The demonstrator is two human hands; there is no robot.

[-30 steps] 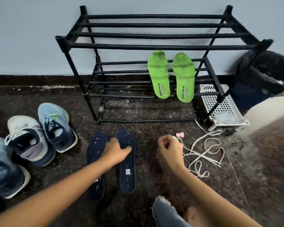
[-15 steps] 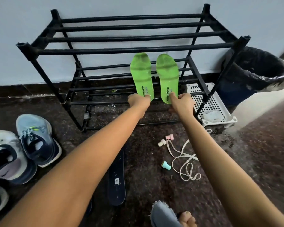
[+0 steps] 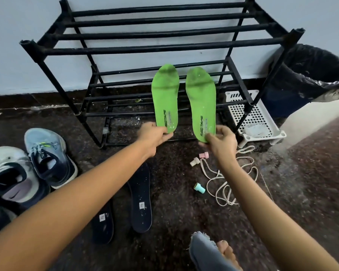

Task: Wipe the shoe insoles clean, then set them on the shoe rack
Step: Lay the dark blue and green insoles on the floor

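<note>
Two bright green insoles stand side by side in front of the black shoe rack (image 3: 160, 47), toes up. My left hand (image 3: 155, 133) pinches the heel of the left green insole (image 3: 165, 96). My right hand (image 3: 221, 140) pinches the heel of the right green insole (image 3: 201, 102). Both insoles show pale smudges and look lifted off the lower shelf bars. Two dark navy insoles (image 3: 140, 198) lie flat on the floor under my left forearm, one of them partly hidden by it.
Several sneakers (image 3: 49, 157) sit on the floor at the left. White laces (image 3: 223, 182) and small pastel caps (image 3: 199, 187) lie at the right. A white perforated tray (image 3: 250, 116) and a lined bin (image 3: 309, 79) stand right of the rack. My knee (image 3: 209, 255) is at the bottom.
My hands left the navy insoles and laces, reached to the rack and took the heels of the green insoles. The insoles are now drawn toward me and spread apart.
</note>
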